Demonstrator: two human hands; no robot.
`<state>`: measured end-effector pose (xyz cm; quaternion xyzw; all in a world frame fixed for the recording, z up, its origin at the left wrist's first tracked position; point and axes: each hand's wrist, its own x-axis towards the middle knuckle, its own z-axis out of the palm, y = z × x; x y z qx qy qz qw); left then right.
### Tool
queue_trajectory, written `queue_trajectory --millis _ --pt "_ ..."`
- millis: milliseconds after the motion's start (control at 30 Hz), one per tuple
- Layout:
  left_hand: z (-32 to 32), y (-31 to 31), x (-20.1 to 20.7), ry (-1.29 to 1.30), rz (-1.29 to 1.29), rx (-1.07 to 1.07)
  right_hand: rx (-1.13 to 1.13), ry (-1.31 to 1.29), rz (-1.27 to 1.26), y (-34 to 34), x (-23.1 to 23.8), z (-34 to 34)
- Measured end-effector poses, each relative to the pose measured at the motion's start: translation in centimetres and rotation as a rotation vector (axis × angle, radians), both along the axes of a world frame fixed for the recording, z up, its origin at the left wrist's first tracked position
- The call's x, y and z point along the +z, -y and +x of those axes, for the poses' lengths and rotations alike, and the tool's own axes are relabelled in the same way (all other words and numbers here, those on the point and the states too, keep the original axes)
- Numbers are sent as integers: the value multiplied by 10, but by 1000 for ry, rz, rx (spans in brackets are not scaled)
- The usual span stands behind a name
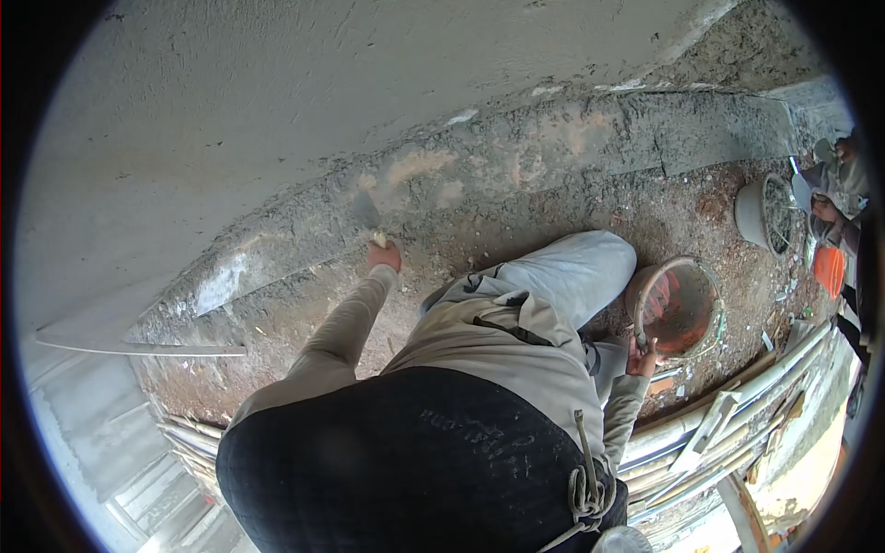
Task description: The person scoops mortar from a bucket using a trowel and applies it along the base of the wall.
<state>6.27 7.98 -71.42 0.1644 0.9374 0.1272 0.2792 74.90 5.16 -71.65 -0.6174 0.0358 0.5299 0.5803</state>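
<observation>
My left hand [383, 255] is closed around the handle of a trowel [366, 211]. The trowel's grey blade points away from me, close to the rough mortar strip [479, 157] along the foot of the wall. To my right stands a round bucket [655, 269], tilted so that its inside shows, with reddish and dark stains. My right hand [643, 357] grips the near side of the bucket's rim.
A grey plastered wall [230, 101] rises ahead. At the far right, another person's hand [825, 210] is near a second bucket [751, 217] and an orange container [829, 267]. Bamboo poles [719, 410] lie at the right; a long strip [138, 349] lies left.
</observation>
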Motion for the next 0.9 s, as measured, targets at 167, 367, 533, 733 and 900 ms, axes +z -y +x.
queue_trajectory --millis 167,367,533,733,900 --pt "43 -39 -35 238 77 17 -21 182 -308 12 76 -34" --pt "143 -129 -36 393 64 37 -140 583 -370 67 97 -38" --pt "190 -167 -29 442 59 -175 175 1059 -492 99 57 -56" --pt "106 -170 -35 371 73 395 300 1208 -706 86 62 -81" --pt "10 -221 -184 -177 -616 -683 449 1147 -638 57 62 -88"
